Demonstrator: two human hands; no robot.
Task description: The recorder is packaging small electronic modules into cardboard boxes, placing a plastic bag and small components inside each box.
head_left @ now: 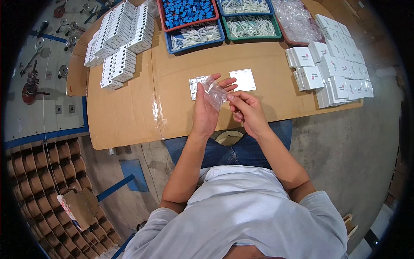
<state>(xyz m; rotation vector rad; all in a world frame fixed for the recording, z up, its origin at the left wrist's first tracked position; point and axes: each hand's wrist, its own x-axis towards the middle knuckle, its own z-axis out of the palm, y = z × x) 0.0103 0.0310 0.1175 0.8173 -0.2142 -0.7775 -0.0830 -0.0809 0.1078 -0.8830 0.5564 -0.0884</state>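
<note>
A small clear plastic bag (214, 94) is between my hands, just above the cardboard-covered table. It lies across my left hand (205, 113), held between the thumb and the partly spread fingers. With thumb and forefinger, my right hand (252, 114) pinches the bag's right edge; its other fingers curl under. Whether anything is inside the bag I cannot tell. Partly hidden behind my left hand, a white square frame with cutouts (193, 88) lies on the table. A plain white square plate (244, 80) lies flat beyond my right hand.
Stacked white switch-like boxes (118, 64) stand at the left. White cartons (338, 69) are piled at the right. Along the back sit a red tray of blue pieces (189, 13), blue and green trays (252, 30) of small pale packets, and a tray of clear bags (297, 21).
</note>
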